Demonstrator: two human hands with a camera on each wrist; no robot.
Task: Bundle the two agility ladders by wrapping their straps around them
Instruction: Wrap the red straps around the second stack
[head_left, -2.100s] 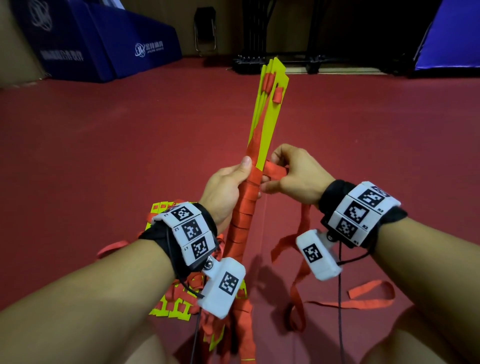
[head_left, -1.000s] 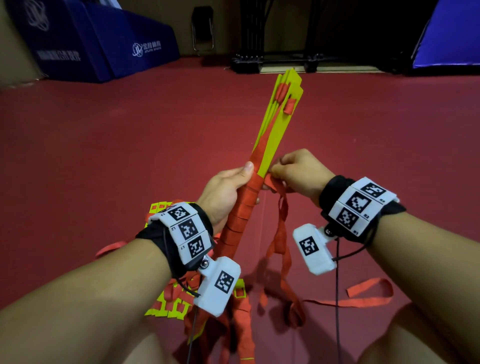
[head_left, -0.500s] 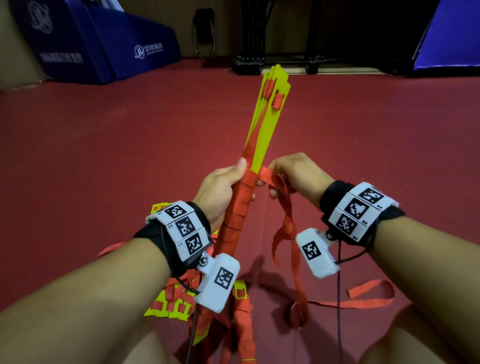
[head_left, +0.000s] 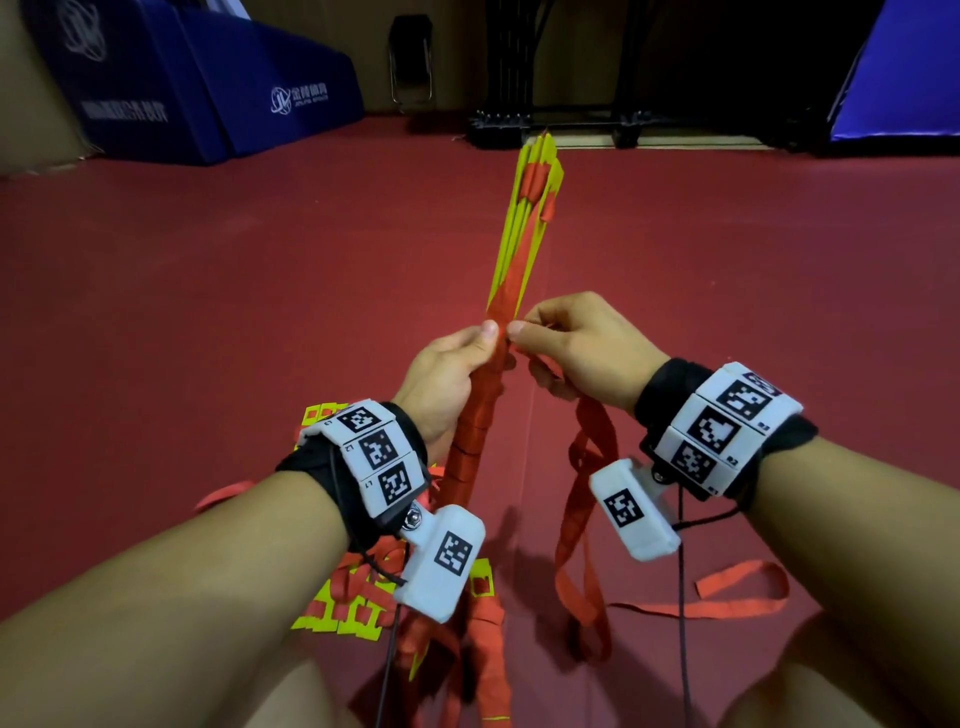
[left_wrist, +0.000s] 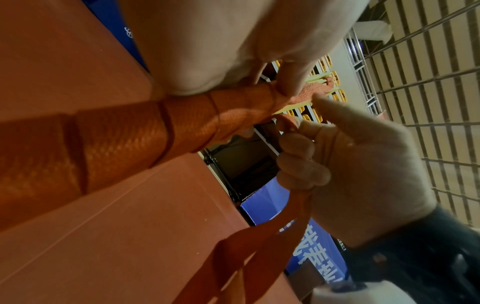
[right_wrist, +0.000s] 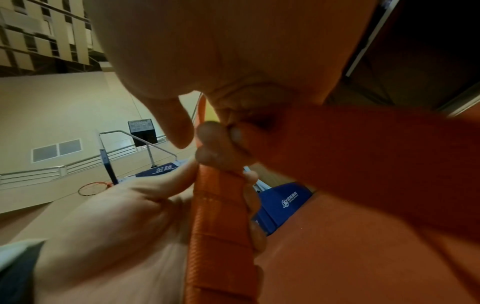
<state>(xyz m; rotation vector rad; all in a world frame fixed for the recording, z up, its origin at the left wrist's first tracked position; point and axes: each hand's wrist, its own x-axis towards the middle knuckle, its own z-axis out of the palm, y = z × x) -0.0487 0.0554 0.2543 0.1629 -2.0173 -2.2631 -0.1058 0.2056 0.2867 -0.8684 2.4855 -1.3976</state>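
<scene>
A stack of yellow ladder rungs (head_left: 527, 218) points away from me, its lower half wound in orange strap (head_left: 475, 436). My left hand (head_left: 452, 374) grips the wound part, thumb on the top wrap. My right hand (head_left: 576, 353) pinches the loose strap (head_left: 582, 499) right beside the bundle; the strap hangs down to the floor. In the left wrist view the wound bundle (left_wrist: 130, 133) crosses the frame and the right hand (left_wrist: 350, 164) holds strap (left_wrist: 246, 257) in curled fingers. A second ladder (head_left: 353, 608) lies in a heap on the floor below my left wrist.
Red floor (head_left: 208, 286) all around. Blue padded bases (head_left: 197, 88) stand at the far left, another blue pad (head_left: 904, 73) at the far right, a black metal stand (head_left: 550, 124) behind the bundle's tip. More strap (head_left: 737, 587) trails on the floor at the right.
The right hand has carried the strap round the bundle and come back tight against its right side. The bundle's tip swung right, then back left toward upright.
</scene>
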